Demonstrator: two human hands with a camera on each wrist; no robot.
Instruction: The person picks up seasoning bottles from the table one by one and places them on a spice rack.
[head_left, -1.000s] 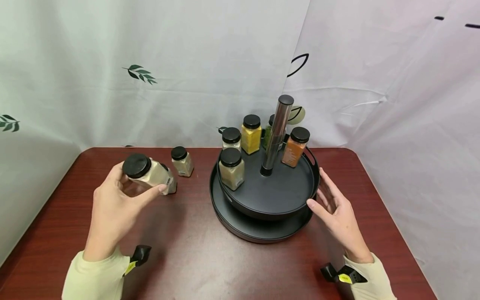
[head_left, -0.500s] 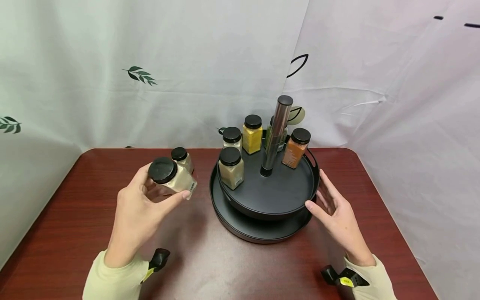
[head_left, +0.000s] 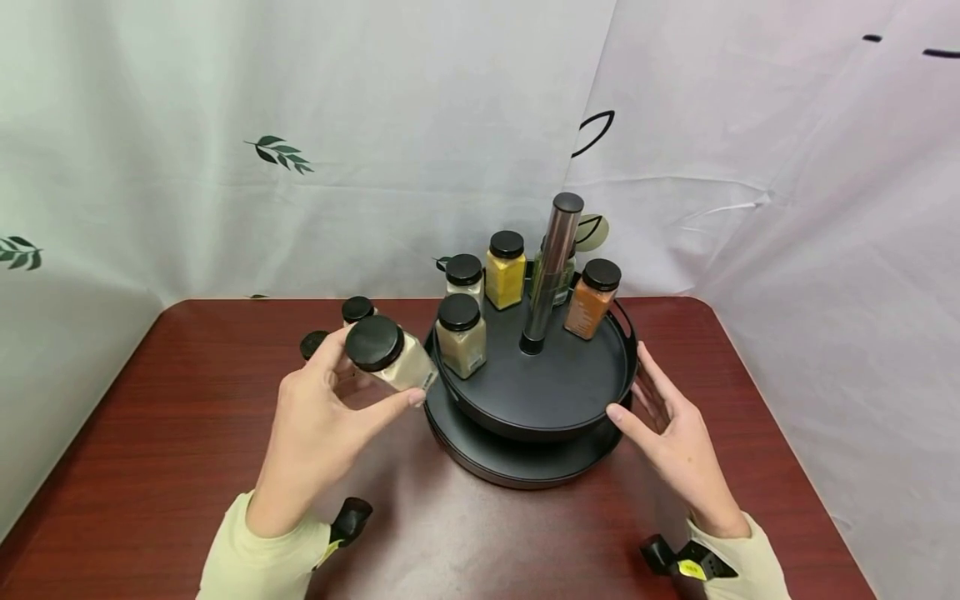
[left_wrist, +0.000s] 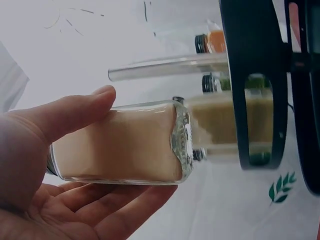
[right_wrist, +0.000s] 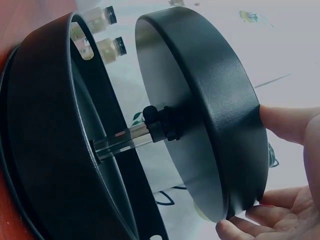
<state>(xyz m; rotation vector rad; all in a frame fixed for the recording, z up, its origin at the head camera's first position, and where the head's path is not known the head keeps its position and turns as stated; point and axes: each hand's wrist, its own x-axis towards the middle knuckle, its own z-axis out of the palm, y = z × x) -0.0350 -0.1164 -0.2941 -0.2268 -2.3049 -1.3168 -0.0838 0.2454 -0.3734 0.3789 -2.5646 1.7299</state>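
Observation:
A squarish glass jar (head_left: 405, 367) with a black lid and pale powder is tilted, gripped between the thumb and fingers of my left hand (head_left: 311, 433). Close up in the left wrist view, the jar (left_wrist: 120, 145) lies sideways, thumb above and fingers below. It hangs at the left edge of a black two-tier spice rack, overlapping its lower tray (head_left: 517, 471). My right hand (head_left: 678, 442) holds the right side of the upper tray (head_left: 547, 392), thumb at the rim and fingers round the outer wall (right_wrist: 225, 95).
On the upper tray stand a beige jar (head_left: 461, 350), a yellow jar (head_left: 506, 279), an orange jar (head_left: 588, 310) and others behind the upright post (head_left: 551, 267). Two black-lidded jars sit behind my left hand, one lid (head_left: 357, 308) farther back. A white curtain (head_left: 420, 125) hangs behind the table.
My left hand has carried the jar rightward from the left part of the table to the rack's edge, uncovering a jar lid behind it. My right hand has stayed at the upper tray.

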